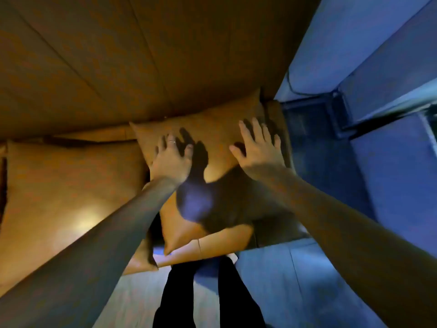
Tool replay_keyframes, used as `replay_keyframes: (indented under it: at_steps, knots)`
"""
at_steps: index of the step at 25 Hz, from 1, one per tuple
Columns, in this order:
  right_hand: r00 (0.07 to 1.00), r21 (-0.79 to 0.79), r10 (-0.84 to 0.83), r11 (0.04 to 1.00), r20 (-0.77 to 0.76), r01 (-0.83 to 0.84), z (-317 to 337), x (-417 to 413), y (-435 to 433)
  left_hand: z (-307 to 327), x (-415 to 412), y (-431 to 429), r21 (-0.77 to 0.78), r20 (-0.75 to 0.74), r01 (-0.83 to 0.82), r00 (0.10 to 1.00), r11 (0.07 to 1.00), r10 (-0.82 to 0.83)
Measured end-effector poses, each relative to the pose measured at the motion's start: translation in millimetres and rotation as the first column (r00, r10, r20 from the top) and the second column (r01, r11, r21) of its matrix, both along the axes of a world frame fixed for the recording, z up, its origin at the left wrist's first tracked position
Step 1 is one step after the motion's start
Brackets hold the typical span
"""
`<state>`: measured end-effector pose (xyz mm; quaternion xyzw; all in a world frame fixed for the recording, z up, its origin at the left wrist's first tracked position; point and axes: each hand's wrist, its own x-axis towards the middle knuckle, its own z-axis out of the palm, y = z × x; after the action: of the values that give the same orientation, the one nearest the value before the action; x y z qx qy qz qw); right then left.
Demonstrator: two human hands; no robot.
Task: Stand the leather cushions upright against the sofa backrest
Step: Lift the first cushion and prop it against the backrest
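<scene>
We see smooth tan leather on the cushion (pixel 203 138), with a soft sheen where light falls near its lower part. The second cushion (pixel 189 233) below it has the same smooth leather, faintly glossy along its edge. The seat (pixel 59 190) is leather too, with a bright glossy patch. The backrest (pixel 118 55) looks like matt leather crossed by seam lines. The floor (pixel 319 280) looks smooth and hard, with a dull shine.

Two leather cushions in sight: one (pixel 208 136) leaning at the sofa backrest (pixel 142 55), one (pixel 189 223) lower on the seat. Two hands, left hand (pixel 171 159) and right hand (pixel 257 150), fingers spread. One ring (pixel 172 141) on the left.
</scene>
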<state>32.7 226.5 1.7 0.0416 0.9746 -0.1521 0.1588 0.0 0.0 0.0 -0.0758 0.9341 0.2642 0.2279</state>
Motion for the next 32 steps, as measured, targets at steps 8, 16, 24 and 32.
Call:
replay_keyframes:
  at_steps: [8,16,24,32]
  knots:
    - [0.901,-0.302,-0.389,0.850,0.193,0.432,-39,-25,11,-47,-2,-10,0.174,0.079,-0.457,0.889,0.872,0.450]
    - [0.547,-0.561,-0.616,0.198,0.567,0.804,-38,-31,39,-31,-11,-42,0.400,0.447,-0.837,0.533,0.373,0.718]
    - [0.654,-0.822,-0.627,0.039,0.423,0.568,37,-66,79,54,-68,-7,0.635,0.294,-0.687,0.638,0.354,0.711]
    - [0.693,-0.881,-0.631,0.032,0.348,0.471,83,-101,95,90,-100,25,0.718,0.314,-0.569,0.778,0.400,0.544]
